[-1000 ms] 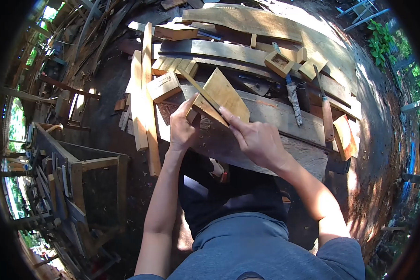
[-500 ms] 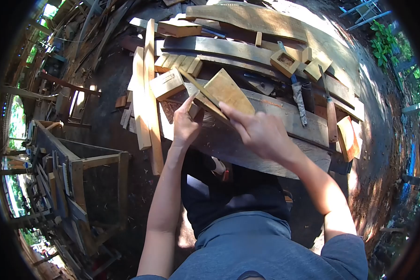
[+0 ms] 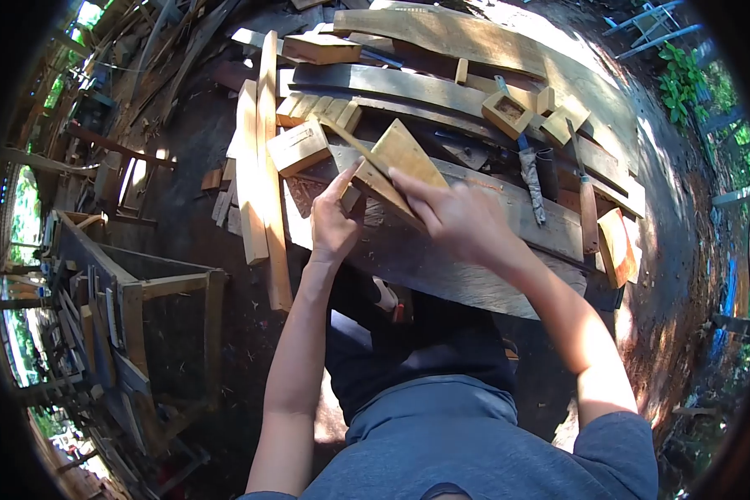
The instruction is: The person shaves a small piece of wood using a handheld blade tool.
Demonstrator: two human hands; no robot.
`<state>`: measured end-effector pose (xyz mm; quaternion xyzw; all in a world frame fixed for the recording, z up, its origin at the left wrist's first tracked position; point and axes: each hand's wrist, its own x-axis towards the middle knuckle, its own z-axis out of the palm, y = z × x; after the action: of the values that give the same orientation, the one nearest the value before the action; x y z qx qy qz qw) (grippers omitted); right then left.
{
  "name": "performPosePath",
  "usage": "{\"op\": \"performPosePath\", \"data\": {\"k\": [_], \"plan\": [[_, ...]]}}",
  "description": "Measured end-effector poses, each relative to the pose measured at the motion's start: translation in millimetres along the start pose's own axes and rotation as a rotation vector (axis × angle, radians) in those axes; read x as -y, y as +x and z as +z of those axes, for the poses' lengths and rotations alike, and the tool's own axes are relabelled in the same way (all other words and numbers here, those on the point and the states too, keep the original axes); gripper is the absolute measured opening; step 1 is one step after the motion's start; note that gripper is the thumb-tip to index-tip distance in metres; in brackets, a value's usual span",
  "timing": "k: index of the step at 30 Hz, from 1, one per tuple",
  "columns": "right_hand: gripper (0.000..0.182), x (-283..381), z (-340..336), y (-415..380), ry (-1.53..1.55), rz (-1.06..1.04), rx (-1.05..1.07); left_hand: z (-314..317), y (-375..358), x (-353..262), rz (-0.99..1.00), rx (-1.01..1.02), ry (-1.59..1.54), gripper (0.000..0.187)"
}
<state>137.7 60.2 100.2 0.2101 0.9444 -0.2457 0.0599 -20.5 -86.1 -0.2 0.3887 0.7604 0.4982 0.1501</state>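
Over the workbench (image 3: 508, 275), my left hand (image 3: 335, 218) holds a wooden block (image 3: 386, 187) by its near side, fingers wrapped round it. A long thin strip (image 3: 347, 138) lies slantwise across the block's top. My right hand (image 3: 458, 212) is closed round the strip's near end, its index finger stretched along it. Just behind the block stands a flat, pale wooden piece (image 3: 411, 155). The ends of my left fingers are hidden behind the block.
Left of my hands lie a small wooden box (image 3: 298, 150) and two long battens (image 3: 267, 183). To the right are a wooden-handled tool (image 3: 589, 212), a wrapped-handle tool (image 3: 532, 185) and a hollowed block (image 3: 507, 113). A wooden frame (image 3: 175, 286) stands at the left.
The strip and my right hand have shifted slightly right relative to the block. My left hand keeps its hold. The whole view has moved a little.
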Motion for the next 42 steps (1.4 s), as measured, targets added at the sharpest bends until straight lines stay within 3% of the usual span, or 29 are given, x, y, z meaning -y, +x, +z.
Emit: {"op": "performPosePath", "data": {"k": [2, 6, 8, 12, 15, 17, 22, 23, 25, 27, 29, 30, 33, 39, 42], "plan": [[0.041, -20, 25, 40, 0.059, -0.005, -0.161, 1, 0, -5, 0.004, 0.001, 0.001, 0.053], [0.043, -20, 30, 48, 0.019, 0.030, -0.160, 1, -2, 2, 0.084, -0.015, -0.049, 0.053], [0.042, -4, 13, 2, 0.092, 0.014, -0.078, 0, 3, 3, 0.118, -0.025, -0.027, 0.053], [0.042, 8, 1, -26, 0.041, 0.041, 0.083, 2, -2, 7, -0.075, 0.023, 0.005, 0.058], [0.042, -17, 23, 29, 0.083, 0.063, -0.103, 5, -6, 1, 0.195, -0.041, 0.002, 0.060], [0.041, -34, 39, 65, 0.057, 0.096, -0.193, 2, -3, 0, 0.162, -0.016, -0.015, 0.060], [0.042, -8, 26, -8, 0.109, 0.038, -0.130, 2, -1, 8, 0.036, -0.001, -0.067, 0.059], [0.042, 0, 16, -25, 0.083, 0.028, -0.075, 4, 0, 9, 0.127, -0.041, 0.019, 0.059], [0.042, 4, 12, -32, 0.066, 0.020, -0.019, 2, -5, 2, 0.028, -0.021, 0.036, 0.059], [0.042, -2, 16, -10, 0.082, 0.040, -0.117, 3, -7, -5, 0.022, -0.011, 0.018, 0.059], [0.042, -34, 42, 48, 0.082, 0.022, -0.232, 5, -11, -16, 0.222, -0.092, 0.113, 0.060], [0.043, -42, 51, 65, 0.086, -0.001, -0.332, 5, -9, -11, 0.226, -0.091, 0.117, 0.060], [0.041, -29, 43, 54, 0.032, 0.065, -0.270, 5, -4, 5, 0.160, -0.031, -0.063, 0.062], [0.042, 4, 11, -41, 0.042, 0.048, -0.001, 5, -11, -13, 0.193, -0.070, 0.112, 0.062], [0.042, -17, 27, 9, 0.011, 0.077, -0.165, 6, -10, -10, 0.277, -0.081, 0.145, 0.067]]}}
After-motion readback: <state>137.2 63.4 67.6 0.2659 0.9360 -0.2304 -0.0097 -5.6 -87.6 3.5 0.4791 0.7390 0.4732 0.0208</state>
